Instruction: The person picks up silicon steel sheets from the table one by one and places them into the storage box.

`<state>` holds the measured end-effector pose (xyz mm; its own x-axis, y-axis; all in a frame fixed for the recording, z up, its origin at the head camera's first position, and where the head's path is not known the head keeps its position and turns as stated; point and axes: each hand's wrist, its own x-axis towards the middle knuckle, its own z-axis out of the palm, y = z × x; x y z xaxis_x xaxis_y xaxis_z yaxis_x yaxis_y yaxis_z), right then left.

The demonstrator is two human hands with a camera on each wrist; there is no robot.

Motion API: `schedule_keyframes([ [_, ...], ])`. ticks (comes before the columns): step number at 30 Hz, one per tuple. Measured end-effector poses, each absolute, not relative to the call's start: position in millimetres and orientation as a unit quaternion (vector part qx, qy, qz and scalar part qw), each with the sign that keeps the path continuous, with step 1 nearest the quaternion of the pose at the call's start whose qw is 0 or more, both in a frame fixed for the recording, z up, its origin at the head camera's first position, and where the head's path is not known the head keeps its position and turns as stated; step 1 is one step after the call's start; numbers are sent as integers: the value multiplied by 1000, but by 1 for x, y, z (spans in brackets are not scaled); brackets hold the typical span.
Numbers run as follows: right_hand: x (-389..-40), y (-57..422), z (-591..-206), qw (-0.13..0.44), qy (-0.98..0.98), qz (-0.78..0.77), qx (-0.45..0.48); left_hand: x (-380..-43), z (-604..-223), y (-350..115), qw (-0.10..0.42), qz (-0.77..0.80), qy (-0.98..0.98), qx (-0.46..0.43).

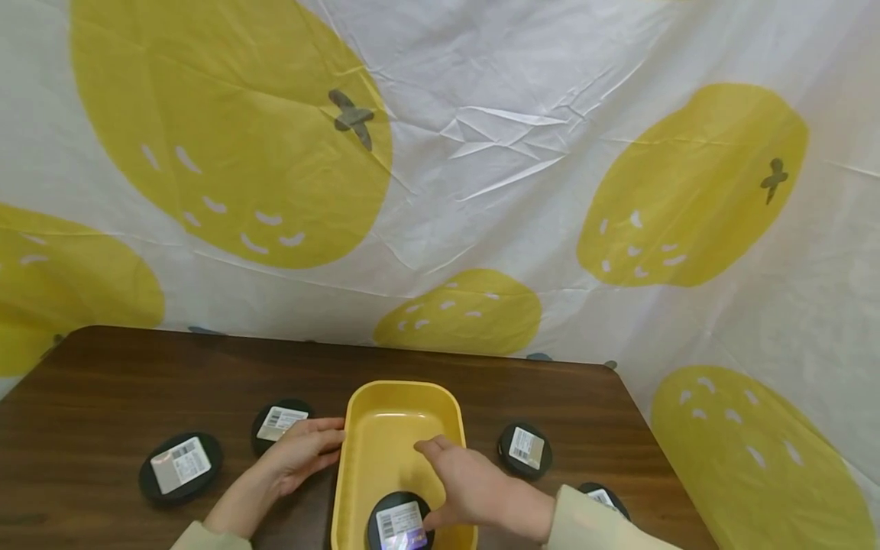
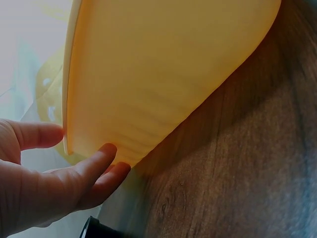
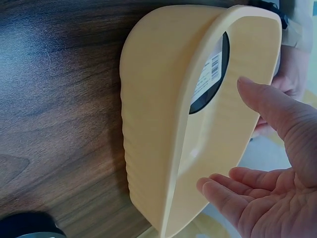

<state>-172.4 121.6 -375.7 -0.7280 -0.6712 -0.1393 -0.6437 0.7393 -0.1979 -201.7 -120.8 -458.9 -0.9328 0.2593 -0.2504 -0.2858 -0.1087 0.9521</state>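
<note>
A yellow plastic bin [image 1: 385,451] stands on the table, and inside its near end lies a round black container [image 1: 401,522] with a white barcode label. My left hand [image 1: 305,451] rests its extended fingertips against the bin's left outer wall; in the left wrist view the thumb [image 2: 42,135] is at the rim. Over the bin hovers my right hand [image 1: 470,485], fingers spread and holding nothing, its thumb overlapping the container's edge in the head view. The right wrist view shows a gap between that thumb [image 3: 267,101] and the labelled container [image 3: 210,74].
Two similar black containers lie left of the bin, one farther out [image 1: 180,467] and one [image 1: 280,422] behind my left hand. To the right are another [image 1: 525,451] and one [image 1: 605,498] partly hidden by my sleeve. A lemon-print cloth [image 1: 481,229] hangs behind the table.
</note>
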Motion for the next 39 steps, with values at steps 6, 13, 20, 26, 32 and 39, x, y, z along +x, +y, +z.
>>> schedule_keyframes([
  [6, -173, 127, -372, 91, 931, -80, -344, -202, -459, -121, 184, 743, 643, -7],
  [13, -172, 134, -371, 99, 930, -95, -341, -202, -458, -122, 191, 744, 641, -6],
  [20, -173, 142, -368, 90, 933, -103, -334, -202, -460, -123, 190, 743, 641, 3],
  [26, -176, 148, -363, 75, 934, -121, -326, -204, -460, -123, 190, 741, 643, 5],
  [32, -179, 155, -360, 74, 935, -139, -316, -203, -461, -124, 194, 742, 642, 12],
  [39, -181, 168, -359, 57, 934, -152, -317, -204, -461, -124, 196, 742, 642, 18],
])
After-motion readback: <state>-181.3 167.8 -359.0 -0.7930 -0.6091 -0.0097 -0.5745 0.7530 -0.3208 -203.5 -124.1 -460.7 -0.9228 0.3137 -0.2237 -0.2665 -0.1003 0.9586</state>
